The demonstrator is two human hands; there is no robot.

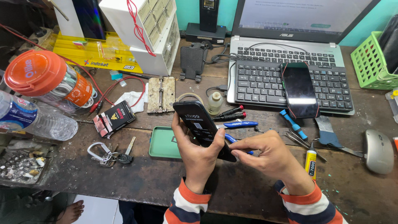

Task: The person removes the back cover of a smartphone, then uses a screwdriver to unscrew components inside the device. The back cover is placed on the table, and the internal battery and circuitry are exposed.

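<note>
Orange, white and navy striped sleeves (188,205)

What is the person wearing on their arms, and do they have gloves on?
No gloves: both the left hand and the right hand are bare, with no rings or watch showing. Each arm has a long striped sleeve ending at the wrist. The left sleeve and the right sleeve carry bands of orange, white and dark navy.
</note>
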